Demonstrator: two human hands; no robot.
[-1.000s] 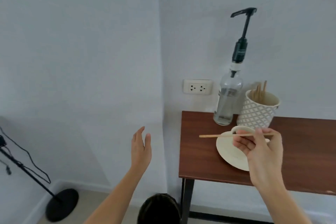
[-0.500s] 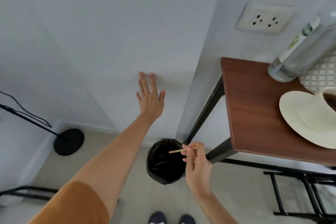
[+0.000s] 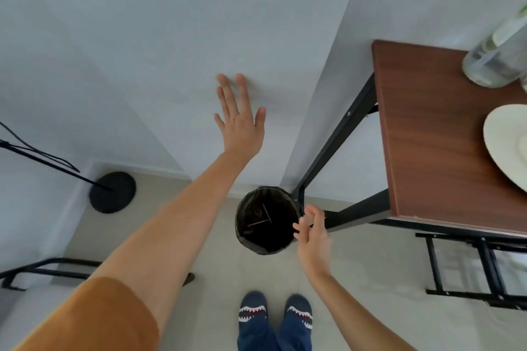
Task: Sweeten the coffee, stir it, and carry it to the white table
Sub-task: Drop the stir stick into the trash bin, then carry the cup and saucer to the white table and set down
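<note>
My right hand (image 3: 312,234) hangs open beside the rim of a black waste bin (image 3: 242,234) on the floor, holding nothing. Wooden stir sticks (image 3: 261,222) lie inside the bin. My left hand (image 3: 241,120) is raised with fingers spread, close to the white wall. At the right edge, a cream saucer (image 3: 504,145) rests on the brown wooden table (image 3: 427,137); the coffee cup is out of view. The base of a clear glass syrup bottle (image 3: 493,65) stands at the table's back.
The table's black metal legs (image 3: 336,139) stand right beside the bin. A black round stand base (image 3: 112,192) and its pole sit at the left by the wall. A black folding frame (image 3: 470,271) is under the table at right. My feet (image 3: 275,312) are just behind the bin.
My view tilted down from the table to the floor. My right hand carried the wooden stir stick off the cup to the bin and let it go; the hand is now open.
</note>
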